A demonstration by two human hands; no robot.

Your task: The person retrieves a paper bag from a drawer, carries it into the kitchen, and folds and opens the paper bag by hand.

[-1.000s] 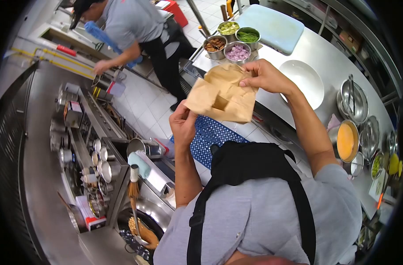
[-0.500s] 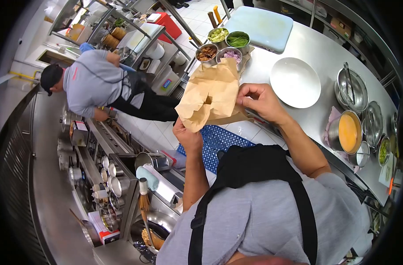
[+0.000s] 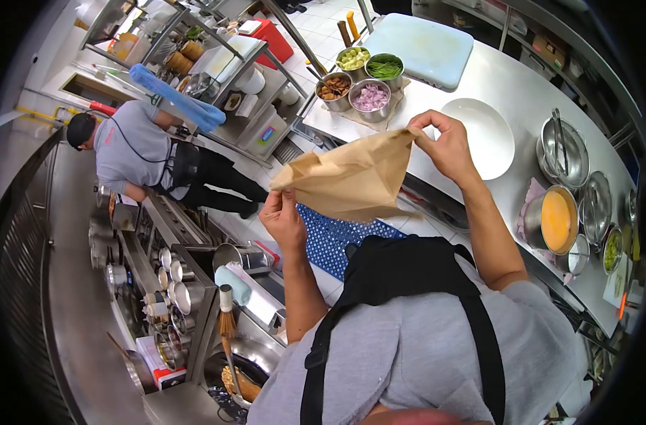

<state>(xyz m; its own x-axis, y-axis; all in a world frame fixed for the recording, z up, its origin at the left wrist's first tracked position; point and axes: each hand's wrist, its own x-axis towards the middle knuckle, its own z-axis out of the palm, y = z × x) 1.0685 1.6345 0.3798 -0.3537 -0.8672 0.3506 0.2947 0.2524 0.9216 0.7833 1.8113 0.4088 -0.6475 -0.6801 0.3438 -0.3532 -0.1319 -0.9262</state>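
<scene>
A creased sheet of brown paper (image 3: 347,173) hangs stretched between my two hands, in front of my chest and above the floor beside the table. My left hand (image 3: 283,221) pinches its left corner between thumb and fingers. Its upper right corner is in the pinch of my right hand (image 3: 447,145), held higher and close to the white bowl (image 3: 486,138) on the steel table. Beyond the paper stand several small metal bowls: browned pieces (image 3: 334,88), chopped purple onion (image 3: 371,98), green slices (image 3: 385,66) and pale green chunks (image 3: 352,58).
A pale blue cutting board (image 3: 418,49) lies at the table's far end. To the right are a steel bowl with tongs (image 3: 562,149) and a pot of orange liquid (image 3: 558,219). A co-worker (image 3: 135,142) bends over the stove line at left. A wok (image 3: 248,354) sits lower left.
The brown paper went from bunched to spread out, uncovering the onion bowl. My right hand rose, and my left hand moved slightly left. A blue roll now shows beside the co-worker.
</scene>
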